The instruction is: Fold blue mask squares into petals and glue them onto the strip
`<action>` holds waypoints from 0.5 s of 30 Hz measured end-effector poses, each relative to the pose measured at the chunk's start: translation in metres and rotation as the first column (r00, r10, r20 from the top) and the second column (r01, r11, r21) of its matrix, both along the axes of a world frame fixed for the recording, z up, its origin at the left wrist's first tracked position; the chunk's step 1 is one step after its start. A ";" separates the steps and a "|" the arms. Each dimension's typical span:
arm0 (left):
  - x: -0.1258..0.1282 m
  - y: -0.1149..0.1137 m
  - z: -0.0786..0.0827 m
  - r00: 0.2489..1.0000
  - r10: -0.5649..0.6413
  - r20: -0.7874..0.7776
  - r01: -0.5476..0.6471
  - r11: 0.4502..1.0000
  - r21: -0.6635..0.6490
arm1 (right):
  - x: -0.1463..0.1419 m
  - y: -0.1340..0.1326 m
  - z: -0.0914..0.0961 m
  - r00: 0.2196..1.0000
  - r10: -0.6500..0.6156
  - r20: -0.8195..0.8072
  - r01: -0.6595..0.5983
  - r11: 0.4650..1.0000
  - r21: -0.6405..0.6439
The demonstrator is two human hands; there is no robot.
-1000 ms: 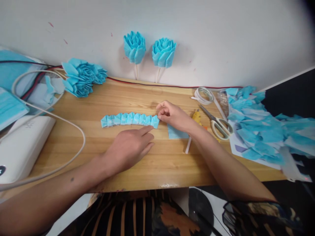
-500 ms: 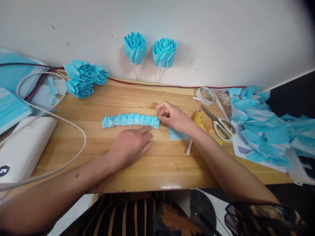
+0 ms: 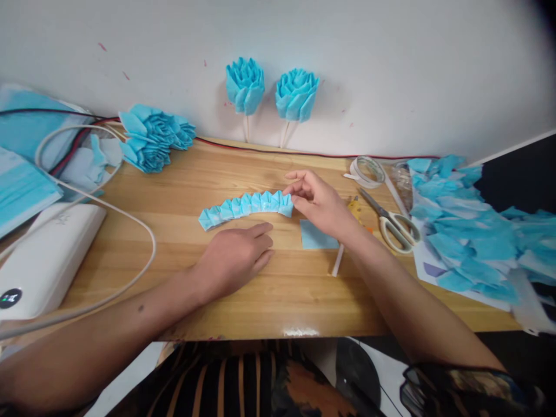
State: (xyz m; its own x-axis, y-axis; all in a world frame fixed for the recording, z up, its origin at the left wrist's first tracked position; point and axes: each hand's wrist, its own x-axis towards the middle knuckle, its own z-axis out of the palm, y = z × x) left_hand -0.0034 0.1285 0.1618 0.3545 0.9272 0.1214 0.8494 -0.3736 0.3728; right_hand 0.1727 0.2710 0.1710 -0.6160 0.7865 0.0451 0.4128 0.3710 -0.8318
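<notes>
A strip of folded blue petals (image 3: 245, 207) lies in a shallow arc on the wooden table. My right hand (image 3: 319, 202) pinches its right end between thumb and forefinger. Just below the strip rests my left hand (image 3: 237, 258), its fingers stretched out and apart from the petals, holding nothing. A flat blue square (image 3: 318, 234) sits under my right wrist. Partly hidden behind my right forearm is a yellow glue gun (image 3: 355, 208), with a white glue stick (image 3: 337, 260) showing below.
Scissors (image 3: 393, 226) and a tape roll (image 3: 366, 172) lie to the right, near a heap of blue pieces (image 3: 469, 231). Two blue flowers (image 3: 245, 87) on sticks lean at the wall. At left are more flowers (image 3: 152, 139), a white power bank (image 3: 50, 260) and a looping cable (image 3: 150, 243).
My right hand has taken hold of the strip's right end. The strip has shifted right and up, away from my left hand, and its left end now tilts down.
</notes>
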 end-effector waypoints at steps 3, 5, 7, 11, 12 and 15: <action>0.000 -0.001 -0.001 1.000 -0.014 0.026 0.014 1.000 0.028 | 0.004 0.008 -0.007 0.998 -0.058 -0.002 0.058 0.998 -0.031; -0.003 0.001 0.000 0.998 -0.025 0.059 0.022 0.998 0.053 | 0.007 0.015 -0.011 0.996 -0.085 0.015 0.085 0.996 -0.015; -0.011 0.005 0.003 0.995 0.008 0.099 -0.017 0.995 0.096 | 0.009 0.021 -0.016 0.995 -0.089 0.044 0.089 0.996 0.004; -0.029 0.017 0.008 0.979 0.155 0.133 -0.182 0.956 0.231 | 0.007 0.029 -0.022 0.992 -0.069 0.106 0.065 0.997 0.039; -0.031 0.019 0.008 0.981 0.154 0.116 -0.179 0.951 0.251 | 0.007 0.031 -0.022 0.991 -0.062 0.122 0.056 0.997 0.048; -0.028 0.025 0.010 0.996 0.088 0.010 -0.088 0.968 0.234 | 0.004 0.030 -0.021 0.985 -0.024 0.168 0.014 0.998 0.065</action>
State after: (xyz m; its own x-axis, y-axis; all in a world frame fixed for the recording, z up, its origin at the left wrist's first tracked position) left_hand -0.0316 0.1537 0.1723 0.2731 0.9004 0.3387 0.8829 -0.3744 0.2833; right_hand 0.1766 0.3013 0.1503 -0.6040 0.7969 -0.0084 0.5527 0.4113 -0.7248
